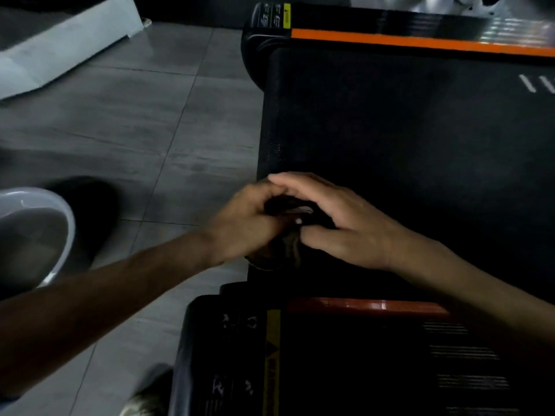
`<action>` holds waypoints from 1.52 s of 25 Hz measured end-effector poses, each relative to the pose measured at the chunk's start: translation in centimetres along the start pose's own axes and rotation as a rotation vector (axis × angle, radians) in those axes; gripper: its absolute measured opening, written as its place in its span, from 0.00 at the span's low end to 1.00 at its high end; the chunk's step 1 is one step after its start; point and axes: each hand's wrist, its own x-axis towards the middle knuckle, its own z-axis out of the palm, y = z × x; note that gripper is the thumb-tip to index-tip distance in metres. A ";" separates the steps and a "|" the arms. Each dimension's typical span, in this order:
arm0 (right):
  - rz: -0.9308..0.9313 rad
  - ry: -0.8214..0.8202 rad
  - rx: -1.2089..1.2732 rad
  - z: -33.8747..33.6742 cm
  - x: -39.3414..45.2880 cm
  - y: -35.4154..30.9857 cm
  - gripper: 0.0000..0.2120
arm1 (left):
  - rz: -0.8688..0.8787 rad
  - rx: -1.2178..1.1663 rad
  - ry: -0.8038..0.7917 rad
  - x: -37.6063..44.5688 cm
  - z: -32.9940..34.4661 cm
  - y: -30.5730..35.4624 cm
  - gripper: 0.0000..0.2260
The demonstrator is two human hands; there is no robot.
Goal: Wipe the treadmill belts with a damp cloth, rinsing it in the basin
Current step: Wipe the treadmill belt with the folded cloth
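head view: a dark cloth (289, 244) is held bunched between both hands at the left edge of the black treadmill belt (405, 130). the left hand (243, 226) is curled around the cloth; the right hand (336, 223) is laid over it with fingers (288, 183) arched, thumb pressed against the fabric. an orange strip (420, 42) is seen along the belt's far edge. a pale basin (67, 223) is set on the grey tiled floor (150, 121) well left of the belt, with open floor between them.
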 end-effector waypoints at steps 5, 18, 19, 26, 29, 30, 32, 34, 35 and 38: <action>-0.057 -0.147 -0.256 4.0 0.9 -1.3 0.25 | -0.263 -0.422 -0.057 -3.6 -4.2 0.5 0.19; 0.235 0.037 -0.597 -5.1 -12.2 7.9 0.22 | -0.324 -0.046 0.145 -2.7 -2.8 -0.2 0.17; 0.221 0.042 -0.556 -3.7 -11.4 7.1 0.25 | -0.320 -0.043 0.158 -2.3 -2.2 0.0 0.13; -0.091 -0.087 -0.440 2.6 -3.4 1.2 0.19 | -0.197 0.166 0.235 -0.4 0.5 2.4 0.12; -0.088 -0.057 -0.475 -0.1 -7.5 3.9 0.18 | -0.124 0.294 0.175 -0.1 0.7 3.4 0.14; -0.036 -0.030 -0.481 -1.8 -9.9 5.8 0.19 | -0.104 0.321 0.161 0.0 0.9 3.6 0.14; 0.137 0.096 -0.465 -5.9 -15.3 9.8 0.22 | -0.080 0.357 0.143 0.5 1.3 3.8 0.15; 0.379 0.202 -0.454 -9.2 -19.5 11.7 0.26 | -0.062 0.358 0.122 1.2 1.8 3.9 0.16; 0.459 0.233 -0.450 -9.6 -20.2 11.9 0.29 | -0.057 0.356 0.113 1.7 2.2 4.0 0.15; 0.328 0.267 -0.450 -6.3 -17.5 9.8 0.25 | -0.023 0.370 0.098 3.4 3.3 4.4 0.12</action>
